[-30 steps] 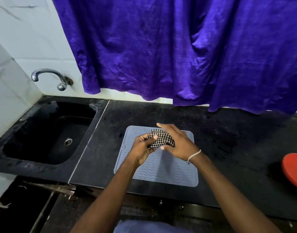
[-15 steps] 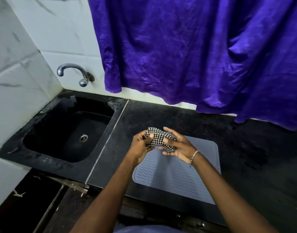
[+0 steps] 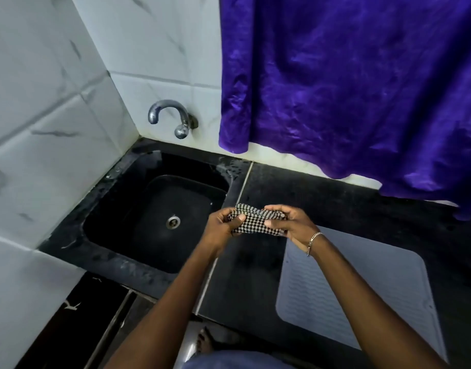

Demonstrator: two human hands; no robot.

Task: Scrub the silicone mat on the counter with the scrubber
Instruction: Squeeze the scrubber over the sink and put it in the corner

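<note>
1. A purple curtain (image 3: 348, 89) hangs over the counter's (image 3: 335, 203) back edge.
2. The black sink (image 3: 117, 217) fills the counter's left end.
3. The grey silicone mat (image 3: 348, 302) lies flat by the front edge.
4. The left hand (image 3: 221, 227) and right hand (image 3: 293, 225) both pinch the checked scrubber (image 3: 255, 221), which is off the mat and near the sink's right rim.

Soft, moderately bright light fills the scene; white wall tiles (image 3: 55, 134) read pale and even; the black sink (image 3: 127, 222) loses detail in shadow; small glints sit on the tap (image 3: 167, 109) and a dull sheen on the counter (image 3: 348, 206); wide-angle bending curves tile lines toward the left edge; focus is mostly sharp.
</note>
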